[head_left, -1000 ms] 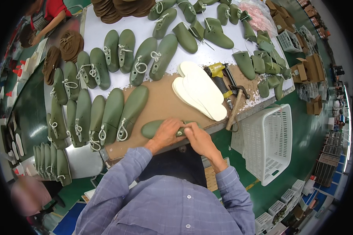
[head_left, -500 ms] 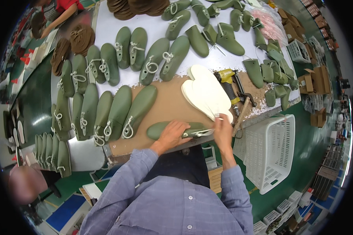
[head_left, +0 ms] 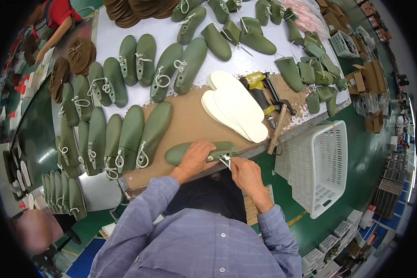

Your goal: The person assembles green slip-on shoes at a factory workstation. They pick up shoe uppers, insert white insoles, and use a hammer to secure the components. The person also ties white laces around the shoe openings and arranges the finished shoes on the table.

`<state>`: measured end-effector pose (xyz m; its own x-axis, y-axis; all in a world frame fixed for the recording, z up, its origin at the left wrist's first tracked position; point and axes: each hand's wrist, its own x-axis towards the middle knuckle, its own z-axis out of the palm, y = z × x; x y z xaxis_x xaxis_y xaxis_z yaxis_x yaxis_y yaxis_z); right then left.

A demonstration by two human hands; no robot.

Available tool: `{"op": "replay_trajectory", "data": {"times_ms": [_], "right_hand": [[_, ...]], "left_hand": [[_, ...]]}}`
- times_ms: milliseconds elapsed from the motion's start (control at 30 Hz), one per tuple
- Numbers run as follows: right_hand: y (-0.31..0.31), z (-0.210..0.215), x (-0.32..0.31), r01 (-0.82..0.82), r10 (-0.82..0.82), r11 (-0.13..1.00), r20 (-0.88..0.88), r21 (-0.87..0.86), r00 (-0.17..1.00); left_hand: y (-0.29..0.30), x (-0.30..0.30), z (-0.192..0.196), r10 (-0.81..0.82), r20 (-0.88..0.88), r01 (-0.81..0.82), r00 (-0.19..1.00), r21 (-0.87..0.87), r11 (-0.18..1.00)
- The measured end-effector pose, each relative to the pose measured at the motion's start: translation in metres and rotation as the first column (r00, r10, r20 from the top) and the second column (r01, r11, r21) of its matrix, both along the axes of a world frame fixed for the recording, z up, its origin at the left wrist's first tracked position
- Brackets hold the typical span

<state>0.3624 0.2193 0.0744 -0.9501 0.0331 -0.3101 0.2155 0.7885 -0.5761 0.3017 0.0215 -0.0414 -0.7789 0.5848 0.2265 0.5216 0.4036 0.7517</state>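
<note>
A green shoe last [head_left: 174,154] lies on its side at the table's near edge, its toe to the left. My left hand [head_left: 195,157] is wrapped over its middle and grips it. White cord [head_left: 224,161] comes out of the holes at its heel end. At that end my right hand [head_left: 247,176] is closed, pinching the cord with its fingertips. Beyond the last lies a stack of cream insole-shaped sheets [head_left: 231,109]. To the left stand several green lasts with white cord loops, the closest being one last [head_left: 156,125].
A yellow and black nail gun [head_left: 259,92] and a wooden-handled hammer [head_left: 277,132] lie right of the sheets. A white plastic basket [head_left: 317,171] stands beside the table's right edge. Brown sole-shaped pieces [head_left: 81,55] sit at the far left, near another person's arm [head_left: 55,39].
My right hand has come down and in toward the last's heel, from farther right with the cord stretched out. My left hand still holds the last. The whole view has shifted slightly.
</note>
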Motion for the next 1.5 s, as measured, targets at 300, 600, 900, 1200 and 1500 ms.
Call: {"op": "replay_trajectory", "data": {"times_ms": [300,600,900,1200,1500], "right_hand": [[0.012,-0.009,-0.015,-0.035,0.038,0.999,0.1,-0.034,0.994],[-0.013,-0.045,-0.015,-0.022,-0.06,0.955,-0.266,-0.295,0.962],[0.12,-0.1,-0.037,0.71,-0.659,0.703,-0.4,-0.029,0.636],[0.166,-0.063,-0.038,0.501,-0.454,0.864,-0.353,0.048,0.818],[0.037,0.016,0.057,0.073,-0.101,0.984,-0.172,-0.16,0.98]], "left_hand": [[-0.001,-0.001,0.002,0.004,-0.044,-0.004,0.999,0.007,1.0],[0.005,0.003,-0.003,0.061,-0.007,-0.061,0.998,0.01,0.998],[0.008,0.01,-0.002,0.204,-0.04,-0.205,0.978,-0.03,0.978],[0.015,0.007,-0.004,0.266,-0.056,-0.267,0.962,-0.006,0.964],[0.019,0.006,-0.003,0.256,-0.057,-0.257,0.965,-0.016,0.966]]}}
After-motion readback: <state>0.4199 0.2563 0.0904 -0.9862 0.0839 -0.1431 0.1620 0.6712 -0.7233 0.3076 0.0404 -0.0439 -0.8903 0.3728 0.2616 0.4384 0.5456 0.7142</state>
